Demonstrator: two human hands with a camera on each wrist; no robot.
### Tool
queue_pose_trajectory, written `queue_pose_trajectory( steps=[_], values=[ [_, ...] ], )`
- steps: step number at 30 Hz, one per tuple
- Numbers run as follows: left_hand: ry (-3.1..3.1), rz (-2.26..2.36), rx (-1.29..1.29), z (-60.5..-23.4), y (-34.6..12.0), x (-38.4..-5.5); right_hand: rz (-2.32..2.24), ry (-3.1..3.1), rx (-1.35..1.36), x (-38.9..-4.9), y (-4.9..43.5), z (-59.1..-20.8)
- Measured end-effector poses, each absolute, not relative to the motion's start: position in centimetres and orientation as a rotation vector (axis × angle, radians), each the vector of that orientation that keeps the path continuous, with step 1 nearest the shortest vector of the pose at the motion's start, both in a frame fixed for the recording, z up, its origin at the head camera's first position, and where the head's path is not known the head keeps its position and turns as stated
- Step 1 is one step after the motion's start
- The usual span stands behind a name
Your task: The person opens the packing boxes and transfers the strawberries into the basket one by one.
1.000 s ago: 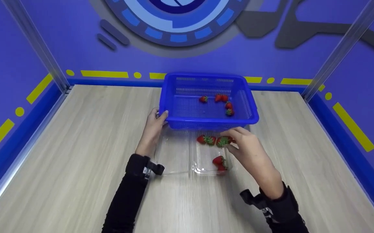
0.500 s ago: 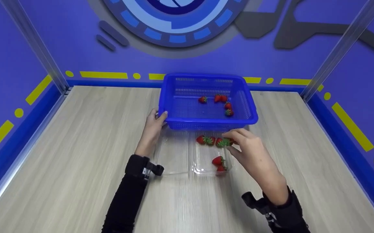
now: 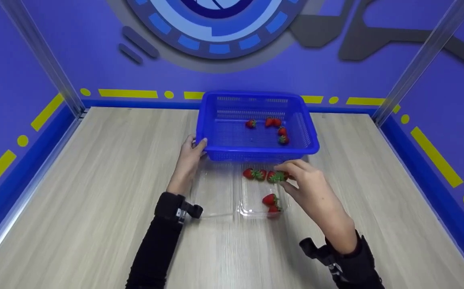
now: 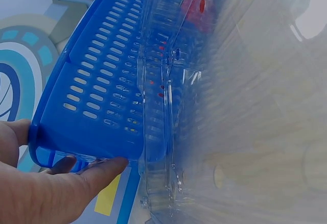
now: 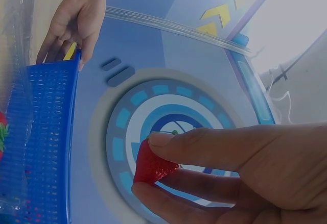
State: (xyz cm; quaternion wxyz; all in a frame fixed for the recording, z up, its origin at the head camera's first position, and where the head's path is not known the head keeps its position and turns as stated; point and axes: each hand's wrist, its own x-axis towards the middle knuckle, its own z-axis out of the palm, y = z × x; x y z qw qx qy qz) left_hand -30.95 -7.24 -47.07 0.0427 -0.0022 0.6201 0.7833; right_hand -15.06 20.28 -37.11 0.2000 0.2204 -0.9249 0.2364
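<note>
My left hand grips the near left corner of a blue plastic basket, thumb over the rim; the left wrist view shows the fingers round that corner. Inside the basket lie several strawberries. In front of it is a clear plastic clamshell box, opened flat, its right half holding several strawberries. Over the back right of that half is my right hand. The right wrist view has it pinching a red strawberry between thumb and fingers. From above, the fingers partly hide this berry.
The wooden table extends on both sides of the box and basket. Blue printed panels with metal corner posts enclose the table at the back and sides. The basket stands near the back panel.
My right hand has moved a little to the right and toward me, then stays nearly still with the strawberry. My left hand keeps its grip on the basket.
</note>
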Motion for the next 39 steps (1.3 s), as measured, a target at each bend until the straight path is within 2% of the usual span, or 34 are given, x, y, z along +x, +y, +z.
queue_pose_trajectory(
  steps=[12, 17, 30, 39],
  values=[
    [1.891, 2.397, -0.033, -47.0, -7.0, -30.8, 0.664, -2.6, 0.6, -15.7, 20.3, -37.7],
    [1.886, 2.388, -0.057, -47.0, -6.9, -30.9, 0.686, -2.647, 0.57, -17.0, 20.2, -38.3],
    [1.905, 2.393, -0.037, -47.1, -7.1, -30.9, 0.682, -2.731, 0.449, -27.1, 21.0, -39.5],
    [1.949, 2.372, -0.028, -47.0, -7.1, -31.0, 0.693, -2.894, 0.377, -31.0, 20.2, -39.8]
  ],
)
